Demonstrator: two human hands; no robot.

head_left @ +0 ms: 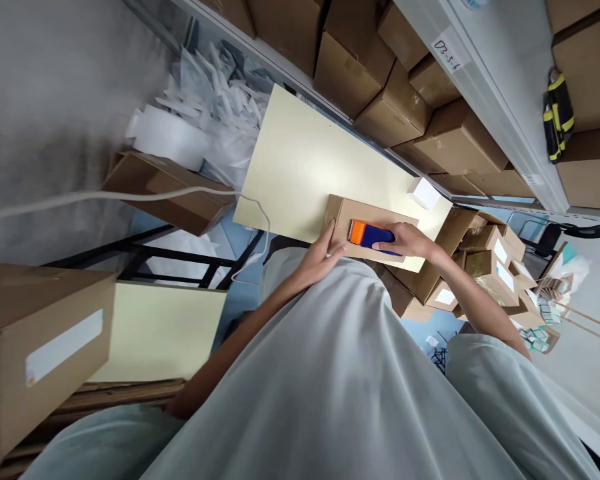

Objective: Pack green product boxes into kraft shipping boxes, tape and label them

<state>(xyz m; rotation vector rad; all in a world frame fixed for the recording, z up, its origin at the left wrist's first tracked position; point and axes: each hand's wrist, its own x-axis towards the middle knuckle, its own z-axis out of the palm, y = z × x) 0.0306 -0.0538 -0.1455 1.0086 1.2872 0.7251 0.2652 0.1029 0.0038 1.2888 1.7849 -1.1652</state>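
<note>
A small closed cardboard box (337, 208) lies on the pale yellow table (300, 153), close to my body. At its left end my left hand (321, 257) grips the near corner, with the thumb on the top edge and the other fingers along the side. My right hand (405, 240) is closed around the dark blue body of a tape dispenser (370, 235). Its orange end with a toothed edge points left and rests on or just over the box's top; I cannot tell which.
A small white box (424, 193) stands at the table's right end. Shelves with brown cartons (395, 110) run along the far side. Open cartons (485, 267) are at right, plastic wrapping (220, 100) at far left. A white cable (180, 192) crosses the left.
</note>
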